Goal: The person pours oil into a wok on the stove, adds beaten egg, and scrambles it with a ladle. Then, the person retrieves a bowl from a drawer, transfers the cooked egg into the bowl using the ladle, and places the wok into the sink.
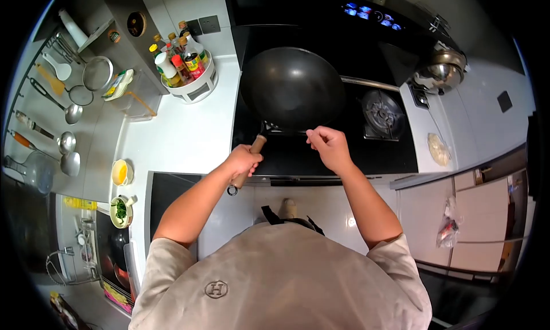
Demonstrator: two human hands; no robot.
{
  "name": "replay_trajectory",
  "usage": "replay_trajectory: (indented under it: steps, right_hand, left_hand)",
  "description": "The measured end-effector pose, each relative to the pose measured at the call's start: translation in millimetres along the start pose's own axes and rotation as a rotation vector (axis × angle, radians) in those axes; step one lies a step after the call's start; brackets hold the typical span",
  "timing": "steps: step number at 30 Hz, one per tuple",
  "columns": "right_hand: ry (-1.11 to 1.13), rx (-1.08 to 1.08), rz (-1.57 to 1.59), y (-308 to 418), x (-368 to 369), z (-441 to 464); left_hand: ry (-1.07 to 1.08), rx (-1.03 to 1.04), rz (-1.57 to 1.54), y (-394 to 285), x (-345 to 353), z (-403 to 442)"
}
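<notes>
A dark wok (pixel 293 89) sits over the left side of the black cooktop, its bowl showing no food. My left hand (pixel 243 161) is wrapped around the wok's wooden handle (pixel 258 145), and a metal ring (pixel 232 190) hangs at the handle's end. Just below the wok's right rim, my right hand (pixel 330 146) hovers over the cooktop, apart from the wok. Its fingers are curled closed, and whatever may be inside them is hidden.
A second burner (pixel 382 115) lies right of the wok. Bottles fill a white round rack (pixel 197 88) at the back left. On the left counter stand a cup of yellow liquid (pixel 122 173) and a cup of chopped greens (pixel 120 211). Ladles (pixel 73 114) hang on the left wall.
</notes>
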State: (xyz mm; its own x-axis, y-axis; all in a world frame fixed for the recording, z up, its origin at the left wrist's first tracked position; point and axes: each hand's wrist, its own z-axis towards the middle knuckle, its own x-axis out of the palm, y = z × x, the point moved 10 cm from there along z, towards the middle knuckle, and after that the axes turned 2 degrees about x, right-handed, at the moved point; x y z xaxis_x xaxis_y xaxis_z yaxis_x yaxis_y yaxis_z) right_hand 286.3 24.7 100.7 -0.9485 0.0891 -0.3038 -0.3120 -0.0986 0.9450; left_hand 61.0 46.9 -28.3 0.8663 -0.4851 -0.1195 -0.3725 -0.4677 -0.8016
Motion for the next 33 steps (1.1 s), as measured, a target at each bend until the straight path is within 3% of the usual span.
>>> replay_trajectory:
  steps: [6,8,11,13,18,20,24,28,29,32,33]
  right_hand:
    - [-0.169,-0.073,0.137,36,3,-53]
    - [-0.138,-0.025,0.101,31,11,-66]
    - [-0.141,-0.029,0.053,39,9,-82]
    - [-0.165,-0.086,0.041,49,3,-82]
    - [-0.111,-0.095,0.039,59,7,-67]
    - [-0.035,-0.07,0.011,62,11,-62]
    - [-0.066,-0.166,0.028,66,2,-50]
    - [0.009,-0.059,-0.003,42,-6,-38]
    - [0.015,-0.065,-0.008,40,-9,-34]
    - [0.039,-0.1,-0.012,33,-14,-19]
    - [0.041,-0.119,-0.011,33,-16,-14]
  left_hand:
    - [-0.164,0.274,0.095,9,-30,-4]
    - [-0.279,0.412,0.261,23,-43,9]
    - [-0.223,0.384,0.145,39,-26,-9]
    - [-0.04,0.325,-0.081,37,-7,-17]
    - [0.196,0.123,-0.369,-8,-1,-48]
    - [0.184,0.06,-0.3,-32,-11,-56]
    - [-0.074,0.189,0.212,-39,-49,-42]
    - [-0.386,0.567,0.633,-21,-80,-15]
    - [-0.398,0.604,0.592,-19,-76,-16]
    - [-0.113,0.278,0.08,20,-47,9]
    - [-0.059,0.253,-0.017,21,-33,13]
